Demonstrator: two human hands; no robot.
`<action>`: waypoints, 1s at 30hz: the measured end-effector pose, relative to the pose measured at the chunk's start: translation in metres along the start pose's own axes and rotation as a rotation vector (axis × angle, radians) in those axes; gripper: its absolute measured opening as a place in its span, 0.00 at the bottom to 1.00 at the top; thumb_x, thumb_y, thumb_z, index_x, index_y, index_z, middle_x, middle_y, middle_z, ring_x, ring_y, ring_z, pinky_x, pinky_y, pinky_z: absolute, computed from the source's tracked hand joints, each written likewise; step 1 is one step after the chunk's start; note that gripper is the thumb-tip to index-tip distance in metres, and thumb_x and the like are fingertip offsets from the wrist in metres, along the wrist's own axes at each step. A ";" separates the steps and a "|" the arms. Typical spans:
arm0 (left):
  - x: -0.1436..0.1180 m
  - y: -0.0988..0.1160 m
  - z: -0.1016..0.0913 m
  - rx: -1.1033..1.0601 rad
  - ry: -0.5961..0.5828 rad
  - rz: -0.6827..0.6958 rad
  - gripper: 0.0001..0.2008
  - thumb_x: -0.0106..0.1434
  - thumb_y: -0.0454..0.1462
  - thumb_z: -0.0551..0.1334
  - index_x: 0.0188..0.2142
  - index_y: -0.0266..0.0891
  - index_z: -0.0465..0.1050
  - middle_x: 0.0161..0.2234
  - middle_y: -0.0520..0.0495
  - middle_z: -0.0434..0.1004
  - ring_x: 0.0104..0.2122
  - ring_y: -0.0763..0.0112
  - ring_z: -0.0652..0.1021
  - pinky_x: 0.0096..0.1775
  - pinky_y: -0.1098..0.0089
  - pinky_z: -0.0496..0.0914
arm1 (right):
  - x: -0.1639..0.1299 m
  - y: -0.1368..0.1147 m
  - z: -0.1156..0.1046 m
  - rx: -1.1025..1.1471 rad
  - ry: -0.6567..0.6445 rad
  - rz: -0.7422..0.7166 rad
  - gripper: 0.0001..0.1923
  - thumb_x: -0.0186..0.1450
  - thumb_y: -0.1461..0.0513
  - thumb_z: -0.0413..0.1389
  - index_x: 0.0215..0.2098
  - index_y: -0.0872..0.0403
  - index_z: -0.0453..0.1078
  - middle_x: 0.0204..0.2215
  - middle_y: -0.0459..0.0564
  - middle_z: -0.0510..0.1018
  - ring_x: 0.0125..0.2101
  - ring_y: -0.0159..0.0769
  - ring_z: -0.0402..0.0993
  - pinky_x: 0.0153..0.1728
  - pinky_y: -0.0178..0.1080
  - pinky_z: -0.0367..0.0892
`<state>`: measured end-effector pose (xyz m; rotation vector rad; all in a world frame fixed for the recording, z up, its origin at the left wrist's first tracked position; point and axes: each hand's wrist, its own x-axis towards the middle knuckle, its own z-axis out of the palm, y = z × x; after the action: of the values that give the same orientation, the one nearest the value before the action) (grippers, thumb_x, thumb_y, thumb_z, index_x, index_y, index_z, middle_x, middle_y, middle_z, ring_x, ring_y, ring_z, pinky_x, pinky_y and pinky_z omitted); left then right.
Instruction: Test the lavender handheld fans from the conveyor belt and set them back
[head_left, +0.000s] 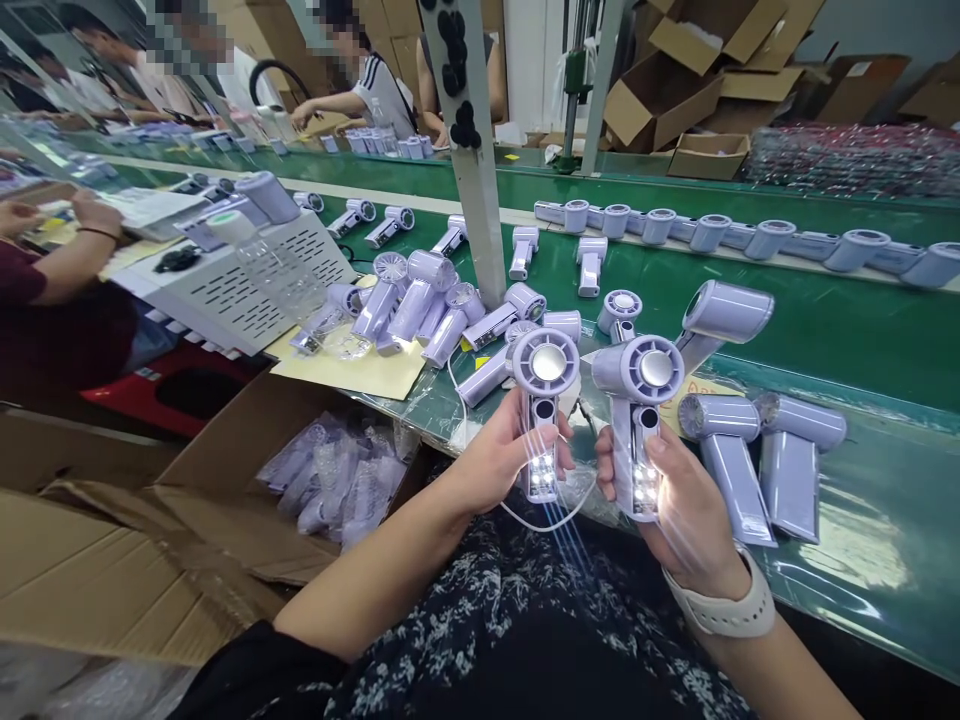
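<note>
In my left hand is a lavender handheld fan, upright, fingers wrapped around its handle. My right hand grips a second handheld fan the same way. Bright white lights glow on the lower handle of each, and both round heads face me with a silvery disc at the centre. My thumbs rest on the front of the handles. To the right, two similar fans lie side by side on the green bench. Another fan stands angled just behind my right hand.
A pile of fans lies at left beside yellow paper. Below it, a cardboard box contains bagged fans. A metal post rises by the green conveyor, which carries a row of fans. A white perforated unit stands left; co-workers sit beyond.
</note>
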<state>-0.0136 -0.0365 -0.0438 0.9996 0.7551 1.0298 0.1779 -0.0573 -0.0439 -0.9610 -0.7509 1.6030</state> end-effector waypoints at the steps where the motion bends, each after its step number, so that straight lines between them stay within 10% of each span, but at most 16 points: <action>1: 0.000 -0.001 0.000 0.010 0.023 0.001 0.22 0.62 0.47 0.71 0.46 0.41 0.63 0.41 0.45 0.77 0.30 0.66 0.80 0.32 0.64 0.75 | 0.000 -0.001 0.000 0.022 -0.008 -0.001 0.13 0.66 0.51 0.62 0.40 0.51 0.74 0.34 0.50 0.79 0.26 0.34 0.72 0.24 0.35 0.71; 8: -0.002 0.001 0.006 -0.081 0.022 0.034 0.23 0.67 0.54 0.62 0.48 0.43 0.57 0.34 0.46 0.83 0.24 0.64 0.82 0.26 0.66 0.75 | -0.003 -0.008 0.002 0.104 -0.140 0.066 0.24 0.72 0.43 0.53 0.41 0.50 0.81 0.36 0.54 0.84 0.32 0.43 0.80 0.32 0.43 0.80; 17: -0.033 0.050 0.031 -0.117 -0.039 0.007 0.21 0.70 0.46 0.63 0.57 0.46 0.58 0.46 0.43 0.84 0.38 0.59 0.86 0.39 0.63 0.79 | -0.026 -0.032 0.013 0.116 -0.214 -0.063 0.13 0.72 0.53 0.59 0.49 0.45 0.83 0.46 0.51 0.87 0.38 0.47 0.86 0.35 0.43 0.84; 25: -0.009 0.024 0.022 -0.267 -0.077 -0.221 0.27 0.51 0.43 0.79 0.46 0.35 0.73 0.32 0.51 0.75 0.30 0.71 0.80 0.37 0.70 0.75 | -0.014 -0.026 0.018 0.272 -0.059 0.123 0.18 0.68 0.52 0.55 0.32 0.54 0.81 0.28 0.51 0.80 0.28 0.36 0.77 0.33 0.37 0.79; 30: -0.007 0.022 0.017 -0.325 -0.119 -0.234 0.22 0.60 0.49 0.71 0.44 0.32 0.76 0.36 0.44 0.79 0.32 0.68 0.80 0.38 0.68 0.76 | -0.015 -0.026 0.017 0.256 -0.093 0.114 0.19 0.66 0.50 0.57 0.30 0.55 0.80 0.27 0.52 0.77 0.26 0.36 0.73 0.30 0.36 0.75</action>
<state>-0.0086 -0.0446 -0.0170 0.6682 0.5688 0.8486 0.1768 -0.0662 -0.0109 -0.7591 -0.5444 1.8031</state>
